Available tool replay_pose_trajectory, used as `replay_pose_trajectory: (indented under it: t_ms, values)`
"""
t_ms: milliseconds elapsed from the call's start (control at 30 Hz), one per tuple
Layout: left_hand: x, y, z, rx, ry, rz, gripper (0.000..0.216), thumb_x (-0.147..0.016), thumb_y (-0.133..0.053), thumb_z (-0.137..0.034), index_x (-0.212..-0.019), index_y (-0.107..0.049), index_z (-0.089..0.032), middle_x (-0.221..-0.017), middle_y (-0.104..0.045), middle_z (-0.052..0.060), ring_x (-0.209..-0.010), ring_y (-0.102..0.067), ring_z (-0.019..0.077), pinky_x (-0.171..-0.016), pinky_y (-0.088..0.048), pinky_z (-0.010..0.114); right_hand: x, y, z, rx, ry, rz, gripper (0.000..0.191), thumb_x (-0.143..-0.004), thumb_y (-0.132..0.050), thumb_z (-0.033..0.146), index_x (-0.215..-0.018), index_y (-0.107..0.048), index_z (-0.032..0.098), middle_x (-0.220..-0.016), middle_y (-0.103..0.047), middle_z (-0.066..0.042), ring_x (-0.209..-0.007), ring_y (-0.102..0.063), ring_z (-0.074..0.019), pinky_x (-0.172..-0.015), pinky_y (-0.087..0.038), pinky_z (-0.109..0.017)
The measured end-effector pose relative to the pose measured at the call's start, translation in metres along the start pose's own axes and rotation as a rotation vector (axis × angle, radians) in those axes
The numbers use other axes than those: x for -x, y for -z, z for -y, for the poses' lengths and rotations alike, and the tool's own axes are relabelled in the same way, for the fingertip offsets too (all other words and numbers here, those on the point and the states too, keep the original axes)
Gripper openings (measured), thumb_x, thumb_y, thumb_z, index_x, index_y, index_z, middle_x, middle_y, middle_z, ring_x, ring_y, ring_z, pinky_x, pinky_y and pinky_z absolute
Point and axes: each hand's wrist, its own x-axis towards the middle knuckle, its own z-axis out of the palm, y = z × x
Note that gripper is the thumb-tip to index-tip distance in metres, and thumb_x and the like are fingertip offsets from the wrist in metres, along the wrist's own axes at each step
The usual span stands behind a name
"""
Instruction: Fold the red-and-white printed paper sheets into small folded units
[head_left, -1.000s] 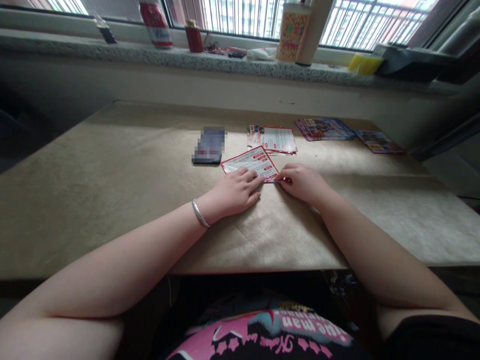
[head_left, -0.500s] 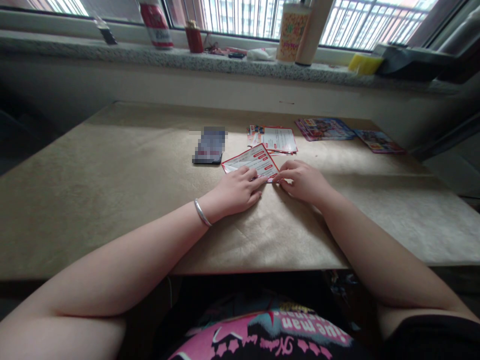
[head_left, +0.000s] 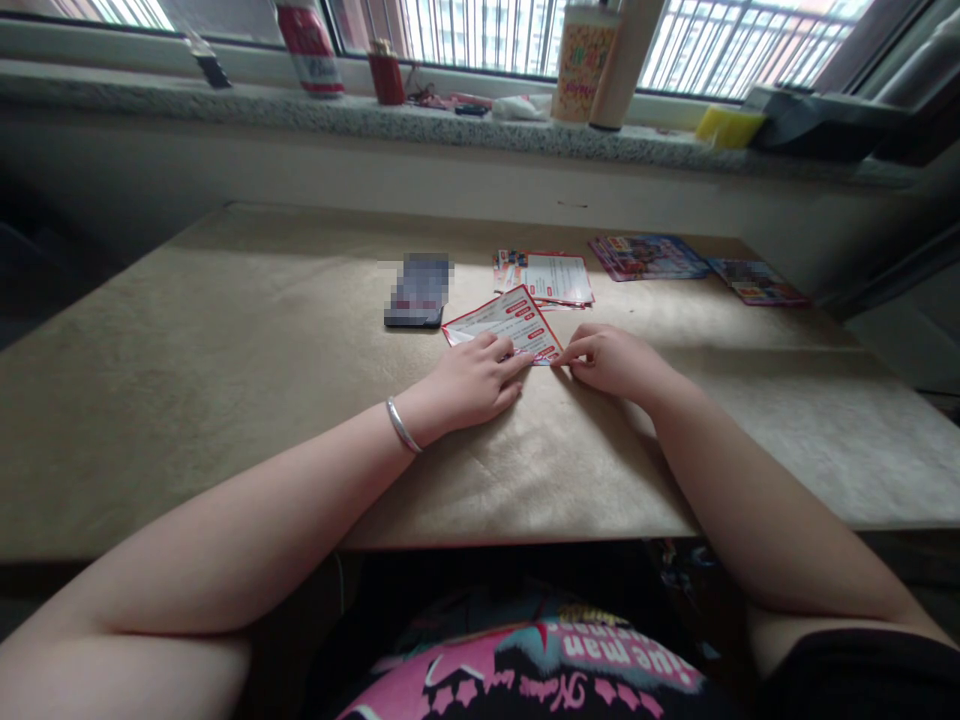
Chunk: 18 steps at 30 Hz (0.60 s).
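A red-and-white printed leaflet (head_left: 504, 316) lies flat on the brown paper-covered table (head_left: 225, 340). My left hand (head_left: 471, 381), with a silver bangle on the wrist, rests on the leaflet's near edge, fingers together and pressing down. My right hand (head_left: 611, 361) pinches the leaflet's near right corner between thumb and fingers. A small stack of similar leaflets (head_left: 547, 278) lies just behind it.
A dark phone (head_left: 417, 296) lies left of the leaflets. Colourful flyers (head_left: 649, 257) and another one (head_left: 757, 282) sit at the far right. The window sill (head_left: 225, 100) holds a red can (head_left: 310, 47), a cup (head_left: 583, 62), a yellow sponge (head_left: 731, 127).
My right hand has shifted slightly along the leaflet's near corner, still pinching it. My left hand stays pressed on the leaflet. Nothing else has moved.
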Motion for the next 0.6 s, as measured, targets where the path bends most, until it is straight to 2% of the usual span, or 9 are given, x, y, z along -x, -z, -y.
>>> replay_pose_trajectory:
  t_ms: [400, 600]
  values:
    - [0.0, 0.0, 0.0, 0.012, 0.001, 0.021, 0.047, -0.1, -0.04, -0.04, -0.139, -0.053, -0.018, -0.118, -0.061, 0.011, -0.11, -0.052, 0.026, -0.1, -0.041, 0.039, 0.001, 0.011, -0.017, 0.066, -0.037, 0.093, 0.031, -0.079, -0.058, 0.012, -0.089, -0.081, 0.031, -0.099, -0.073, 0.0, -0.077, -0.064, -0.0142, -0.07, -0.047, -0.028]
    - [0.0, 0.001, 0.0, -0.01, -0.008, 0.019, 0.047, -0.1, -0.038, -0.04, -0.139, -0.053, -0.018, -0.119, -0.061, 0.011, -0.109, -0.052, 0.0263, -0.1, -0.042, 0.039, 0.003, 0.017, -0.02, 0.097, -0.024, 0.082, 0.028, -0.079, -0.058, 0.012, -0.083, -0.08, 0.029, -0.095, -0.073, 0.0, -0.077, -0.064, -0.015, -0.07, -0.048, -0.028]
